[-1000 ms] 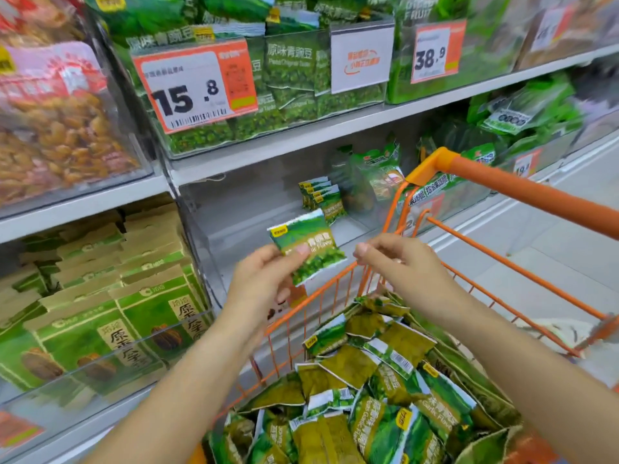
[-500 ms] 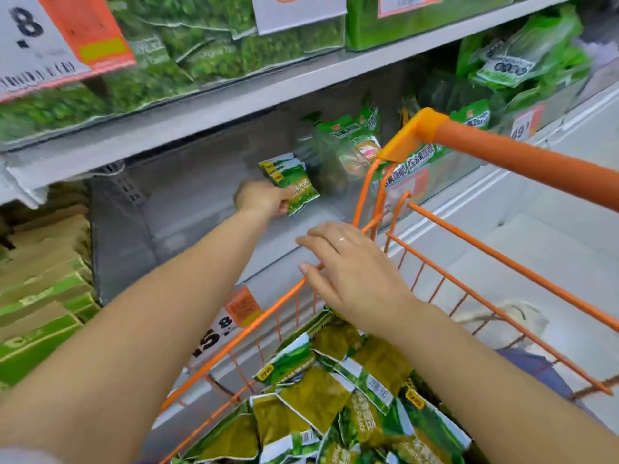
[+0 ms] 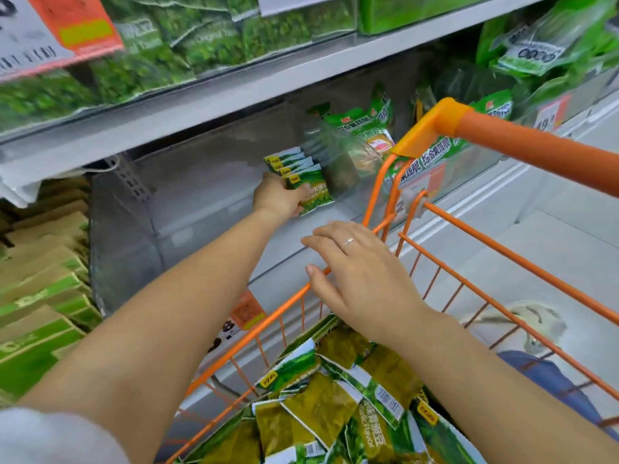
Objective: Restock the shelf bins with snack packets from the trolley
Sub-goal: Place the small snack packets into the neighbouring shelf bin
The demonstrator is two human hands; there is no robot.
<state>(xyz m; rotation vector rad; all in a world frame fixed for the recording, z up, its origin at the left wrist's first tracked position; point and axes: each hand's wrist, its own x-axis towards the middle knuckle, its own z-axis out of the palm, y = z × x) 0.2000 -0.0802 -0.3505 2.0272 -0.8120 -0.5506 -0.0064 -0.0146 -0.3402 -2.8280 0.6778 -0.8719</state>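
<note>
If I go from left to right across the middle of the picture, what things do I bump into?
Brown-and-green boxes → left hand holding a green snack packet → right hand → orange trolley handle.

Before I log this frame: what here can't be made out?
- Head view: price tag on the upper shelf, cut by the top-left edge and blurred.
- Left hand fingers, hidden behind the packet it holds at the row of packets.
- Trolley packet pile, cut by the bottom edge and covered by the right arm.
</note>
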